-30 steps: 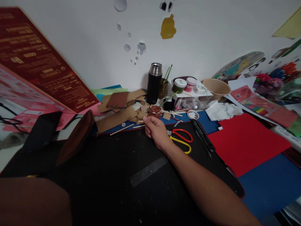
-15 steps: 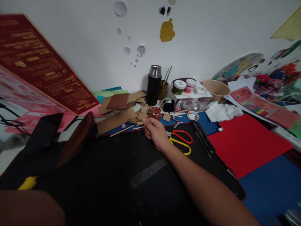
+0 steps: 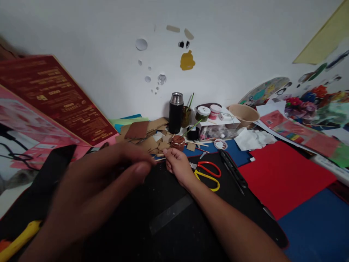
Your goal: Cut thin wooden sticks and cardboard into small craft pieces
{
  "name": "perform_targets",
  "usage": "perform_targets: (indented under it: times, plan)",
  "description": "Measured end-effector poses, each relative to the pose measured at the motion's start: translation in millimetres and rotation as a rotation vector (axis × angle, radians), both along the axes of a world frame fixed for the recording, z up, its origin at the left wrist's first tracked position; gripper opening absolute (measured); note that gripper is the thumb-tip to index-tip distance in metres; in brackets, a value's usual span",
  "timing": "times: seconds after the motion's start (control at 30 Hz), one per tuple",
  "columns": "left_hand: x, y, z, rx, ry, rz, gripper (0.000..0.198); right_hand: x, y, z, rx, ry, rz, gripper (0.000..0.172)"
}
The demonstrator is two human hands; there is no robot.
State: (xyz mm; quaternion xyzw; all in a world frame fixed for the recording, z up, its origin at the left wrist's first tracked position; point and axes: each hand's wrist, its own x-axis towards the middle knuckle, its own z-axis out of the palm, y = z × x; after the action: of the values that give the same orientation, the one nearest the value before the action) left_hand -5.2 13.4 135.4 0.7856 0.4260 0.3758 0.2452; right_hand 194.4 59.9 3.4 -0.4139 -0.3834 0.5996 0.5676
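Note:
My left hand [image 3: 103, 185] hangs large and blurred in the left foreground, its thumb stretched forward below a bent index finger. Nothing shows between them. Beyond it, my right hand [image 3: 178, 165] is closed in a pinch just in front of an open jar of brown paint [image 3: 178, 142]; whatever its fingertips hold is too small to make out. Right beside its wrist lie scissors [image 3: 208, 174] with a red and a yellow handle loop. Cut cardboard pieces [image 3: 148, 142] are piled behind and left of the fingers. A green brush [image 3: 193, 128] leans in the jar area.
A black thermos [image 3: 176, 116] stands at the wall near paint tubs [image 3: 203, 113]. A black cutter [image 3: 231, 169] and red sheet [image 3: 286, 178] are at right, behind them white tissue [image 3: 253, 139]. A dark red box [image 3: 65, 102] leans at left; a yellow handle [image 3: 23, 236] lies front left.
My left hand has come up into view from the lower left and now hides the brown pouch. The right hand keeps its pinch near the jar. The camera has tilted up slightly.

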Motion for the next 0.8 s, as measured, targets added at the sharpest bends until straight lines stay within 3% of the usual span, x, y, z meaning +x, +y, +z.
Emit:
perform_targets:
  times: [0.07, 0.17, 0.27, 0.37, 0.8]
  plan:
    - [18, 29, 0.0, -0.046, 0.101, -0.030, 0.022, 0, 0, 1.1, 0.004, -0.012, -0.003, 0.044]
    - [30, 62, -19.5, -0.130, 0.253, -0.038, 0.030, 0, -1, 2.6, -0.010, -0.016, -0.004, 0.045]
    - [26, 77, -46.0, -0.186, 0.352, -0.084, 0.032, 1, 0, 2.8, -0.015, 0.001, -0.002, 0.045]
    - [21, 83, -61.2, -0.243, 0.352, -0.112, 0.031, 0, 1, 1.7, -0.020, 0.016, -0.002, 0.045]
    - [24, 88, -61.2, -0.276, 0.258, -0.054, 0.033, 0, 2, 0.9, -0.030, 0.004, 0.006, 0.044]
